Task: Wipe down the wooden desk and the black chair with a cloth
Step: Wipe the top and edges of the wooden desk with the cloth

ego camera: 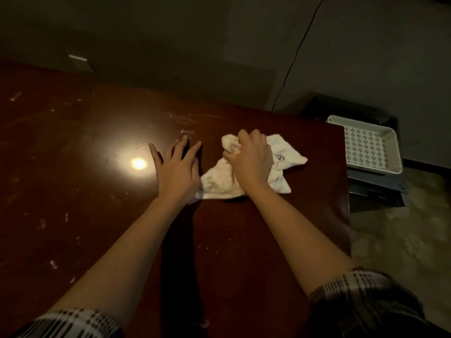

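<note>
Starting nearest the camera, two plaid sleeves (80, 322) are cut off by the bottom edge, rolled back so both forearms run bare up across the wooden desk (73, 191). The desk's dark red-brown top fills most of the view; its left and near sides run out of frame, and only its right edge and far right corner show. Pale smudges and scratches dot the surface, and a bright spot of reflected light (138, 163) glares just left of the hands.

Further up, the left hand (177, 172) lies palm down on the desk with its fingers straight and spread, holding nothing; its thumb side meets the near left corner of the cloth (219, 181), though whether it presses on the fabric is hard to tell. Just to the right, the right hand (251, 159) curls its fingers round a bunched fold of that white cloth, and the fingertips themselves are hidden in the wad. The remaining cloth lies crumpled flat on the desk under and beside this hand, near the right edge. A small dark mark on the cloth is too small to read.

Beyond the desk's right edge, a white perforated tray (366, 147) sits on something dark that is lost in shadow. A thin black cable (297, 52) climbs the dim wall behind. No black chair can be made out for certain.
</note>
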